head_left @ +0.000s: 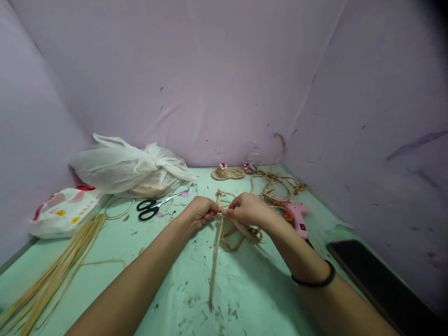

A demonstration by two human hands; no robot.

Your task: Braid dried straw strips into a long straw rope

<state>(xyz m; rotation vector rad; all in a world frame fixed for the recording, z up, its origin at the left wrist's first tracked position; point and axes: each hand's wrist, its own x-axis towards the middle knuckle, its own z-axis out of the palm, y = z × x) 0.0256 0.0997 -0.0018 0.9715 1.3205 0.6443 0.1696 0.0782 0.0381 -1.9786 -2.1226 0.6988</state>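
Observation:
My left hand (202, 211) pinches a braided straw cord (219, 199) near the middle of the table. Close against it, my right hand (247, 210) is closed too, its thumb and forefinger on the same braid. A loose flat strand (216, 261) hangs from between my fingertips toward me, lying over the green tabletop. More finished braid (233, 242) loops beneath my right hand, and a larger tangle of it (276, 184) spreads behind to the right. The exact hold of each fingertip on the strands is too small to make out.
Dry straw strands (66, 266), black-handled scissors (150, 207) and a wire ring (119, 208) lie left. A tied white bag (136, 168) and a printed packet (66, 212) stand behind. A woven piece (227, 173) sits at the back. Right are a pink glue gun (297, 217) and phone (378, 284).

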